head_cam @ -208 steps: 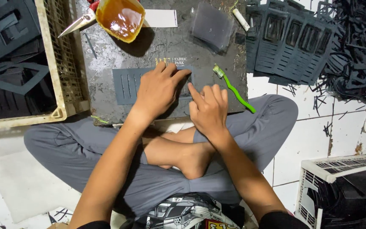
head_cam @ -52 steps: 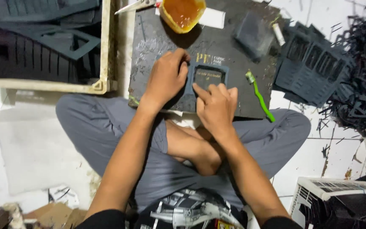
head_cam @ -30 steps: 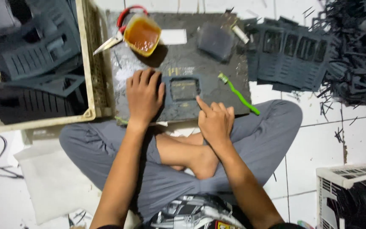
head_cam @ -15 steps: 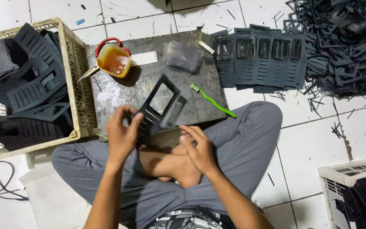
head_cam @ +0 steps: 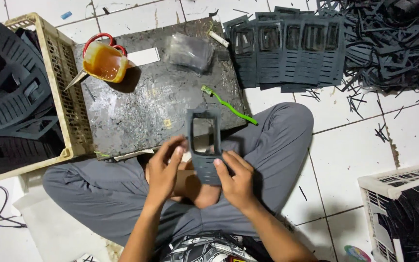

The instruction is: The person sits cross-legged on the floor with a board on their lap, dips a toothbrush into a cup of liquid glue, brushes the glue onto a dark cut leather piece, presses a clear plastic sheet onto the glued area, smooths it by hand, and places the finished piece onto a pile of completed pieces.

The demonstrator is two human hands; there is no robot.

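I sit cross-legged on a tiled floor. Both hands hold a dark grey slotted piece with a rectangular window [head_cam: 203, 145] upright over my lap. My left hand [head_cam: 166, 167] grips its left edge with the fingers spread along it. My right hand [head_cam: 236, 179] pinches its lower right part. In front of my legs lies a dark work board [head_cam: 156, 102], and a green toothbrush [head_cam: 229, 106] rests at its right edge.
A yellow cup of amber liquid [head_cam: 104, 62], red-handled scissors, a white strip [head_cam: 143, 57] and a clear bag [head_cam: 190, 49] lie on the board. A tan crate [head_cam: 69, 104] of grey pieces stands left. Finished pieces [head_cam: 287, 48] and black offcuts [head_cam: 389, 43] lie right; a white basket [head_cam: 398, 179] sits lower right.
Both hands lifted the grey piece off the board and brought it over my lap; earlier they pressed it flat on the board. The view has shifted.
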